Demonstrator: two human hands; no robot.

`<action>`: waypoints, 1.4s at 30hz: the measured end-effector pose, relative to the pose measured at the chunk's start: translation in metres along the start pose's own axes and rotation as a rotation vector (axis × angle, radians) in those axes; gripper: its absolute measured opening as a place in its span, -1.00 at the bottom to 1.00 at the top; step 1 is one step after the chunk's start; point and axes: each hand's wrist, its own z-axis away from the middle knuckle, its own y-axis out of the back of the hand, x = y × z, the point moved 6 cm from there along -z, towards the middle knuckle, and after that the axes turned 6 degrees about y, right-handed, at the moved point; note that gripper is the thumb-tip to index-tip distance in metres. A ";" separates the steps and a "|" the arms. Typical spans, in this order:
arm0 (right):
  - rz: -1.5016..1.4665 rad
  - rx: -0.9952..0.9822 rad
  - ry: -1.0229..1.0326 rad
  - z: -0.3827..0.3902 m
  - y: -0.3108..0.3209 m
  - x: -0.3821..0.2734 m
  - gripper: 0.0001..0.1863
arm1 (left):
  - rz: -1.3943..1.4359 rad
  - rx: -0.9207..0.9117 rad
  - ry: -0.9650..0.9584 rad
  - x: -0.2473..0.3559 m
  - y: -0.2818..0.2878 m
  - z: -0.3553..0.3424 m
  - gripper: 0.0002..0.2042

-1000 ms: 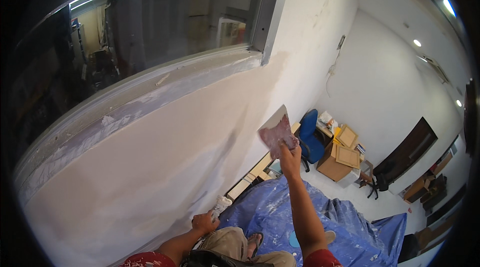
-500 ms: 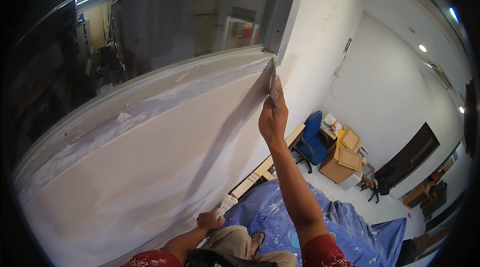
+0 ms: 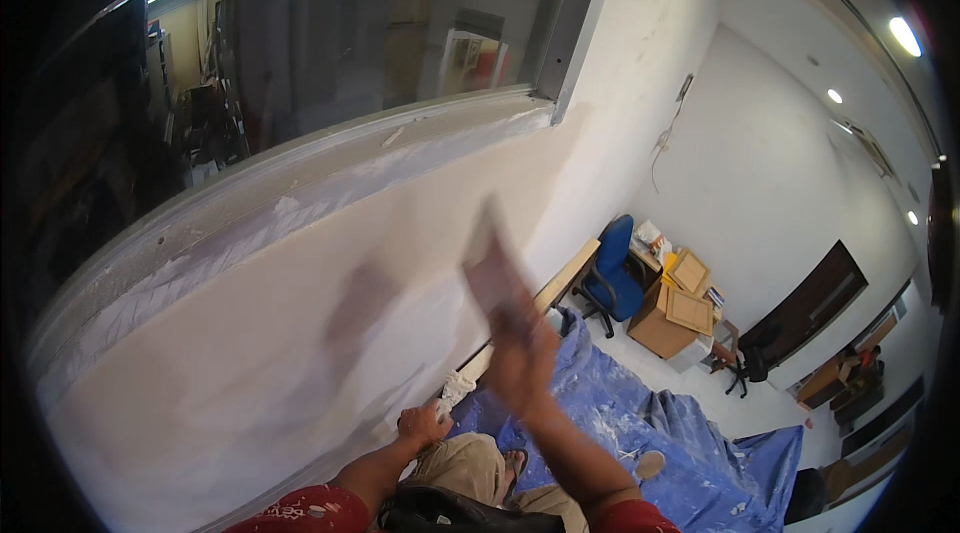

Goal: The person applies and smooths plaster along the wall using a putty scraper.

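Observation:
My right hand (image 3: 522, 363) is raised in front of the wall and grips a putty knife (image 3: 497, 278). Its wide blade points up and is smeared by motion, standing apart from the wall with a shadow beside it. Low at the left, my left hand (image 3: 424, 425) is closed around a tool whose kind I cannot make out. White putty (image 3: 457, 390) is heaped on that tool's far end. Before me, the wall (image 3: 250, 353) carries patches of beige and white filler below a window ledge (image 3: 300, 165).
A dark window (image 3: 330, 43) in a grey frame fills the upper left. Blue sheeting (image 3: 620, 423) with white spatters covers the floor beneath me. Farther right stand a blue office chair (image 3: 618, 268), cardboard boxes (image 3: 660, 323) and a dark door (image 3: 815, 303).
My right hand has come down and left with the putty knife, away from the wall corner under the window frame. My left hand stays nearly where it was.

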 end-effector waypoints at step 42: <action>-0.093 0.087 0.297 0.006 -0.147 -0.105 -0.45 | 0.392 0.133 0.186 -0.160 0.102 0.248 -0.39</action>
